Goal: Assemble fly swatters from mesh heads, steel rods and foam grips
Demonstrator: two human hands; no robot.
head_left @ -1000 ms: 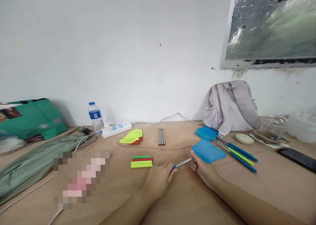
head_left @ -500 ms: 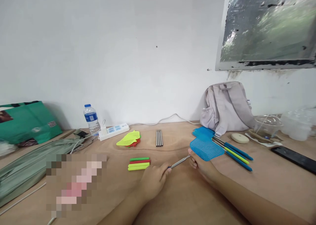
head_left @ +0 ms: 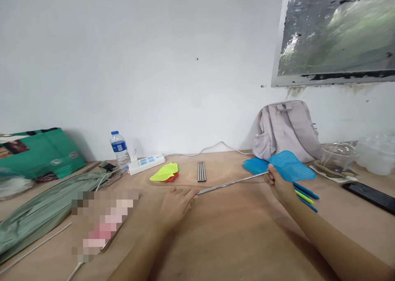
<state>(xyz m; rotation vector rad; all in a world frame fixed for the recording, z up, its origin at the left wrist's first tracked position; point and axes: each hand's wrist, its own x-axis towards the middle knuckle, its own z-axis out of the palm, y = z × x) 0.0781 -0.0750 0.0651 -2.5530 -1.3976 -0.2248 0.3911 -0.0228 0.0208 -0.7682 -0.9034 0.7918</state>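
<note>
A fly swatter with a blue mesh head point(head_left: 291, 166) and a long silver telescopic rod point(head_left: 233, 183) is stretched between my hands above the table. My right hand point(head_left: 279, 185) is closed where the rod meets the head. At the rod's other end my left hand point(head_left: 178, 206) is closed round the swatter, its handle end hidden by the fingers. Several short metal tubes point(head_left: 201, 172) lie side by side behind the rod. Left of them is a pile of loose swatter heads, yellow point(head_left: 164, 172) on top. Blue swatters lie at right, with blue and yellow handles point(head_left: 305, 194) showing past my right wrist.
A grey backpack point(head_left: 286, 128) leans on the wall. At right are clear plastic cups point(head_left: 375, 153) and a black phone point(head_left: 370, 195). At left stand a water bottle point(head_left: 119, 149), a power strip point(head_left: 146, 163), a green bag point(head_left: 46, 153) and a folded grey-green cloth point(head_left: 52, 207).
My hands have moved apart, the right one up and to the right with the blue head, the left one leftward. Much more of the telescopic rod now shows between them.
</note>
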